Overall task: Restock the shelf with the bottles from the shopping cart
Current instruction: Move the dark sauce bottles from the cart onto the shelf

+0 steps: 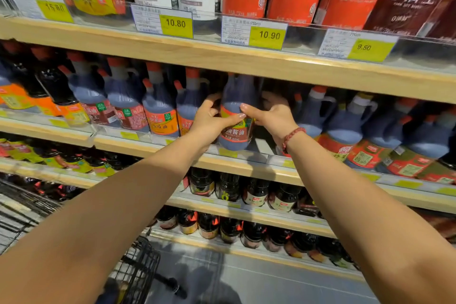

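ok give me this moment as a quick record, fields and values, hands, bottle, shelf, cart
left hand: left hand grips the dark soy sauce bottle on its left side, thumb across the label
right hand: right hand holds the bottle's right side; red bead bracelet on the wrist
bottle state: upright, base at the front edge of the second shelf
neighbours: jugs with red caps to its left and right
price tag above: 10.90
cart: black wire shopping cart at lower left, contents unclear
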Demonstrator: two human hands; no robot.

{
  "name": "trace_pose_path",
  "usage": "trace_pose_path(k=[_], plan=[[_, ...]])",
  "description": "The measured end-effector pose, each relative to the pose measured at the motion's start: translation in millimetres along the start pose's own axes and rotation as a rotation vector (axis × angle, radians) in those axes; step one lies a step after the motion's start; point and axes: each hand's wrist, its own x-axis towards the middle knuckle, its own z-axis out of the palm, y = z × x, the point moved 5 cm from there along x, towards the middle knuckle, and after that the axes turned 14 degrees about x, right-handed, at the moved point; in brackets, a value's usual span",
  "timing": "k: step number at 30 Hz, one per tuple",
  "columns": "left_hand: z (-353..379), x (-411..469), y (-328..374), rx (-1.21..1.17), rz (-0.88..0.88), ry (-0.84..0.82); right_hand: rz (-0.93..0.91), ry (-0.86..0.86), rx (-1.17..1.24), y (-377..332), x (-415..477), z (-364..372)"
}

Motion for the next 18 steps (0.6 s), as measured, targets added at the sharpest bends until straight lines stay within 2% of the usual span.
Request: trace_pose_path(k=[9,13,18], plan=[[1.5,15.3,-12.0,0.036,0.099,0.057,-0.107,0.034,-0.046,12.5,16.2,2.6],[12.0,17.5,-27.9,0.075,0.114,0.045,-0.089,0.012,-0.026,32.4,17.7,-0.8],[15.0,19.7,-43.7,0.142,0.154,0.036,-0.158,0.016,-0.04,50.1,15.7,-3.2]])
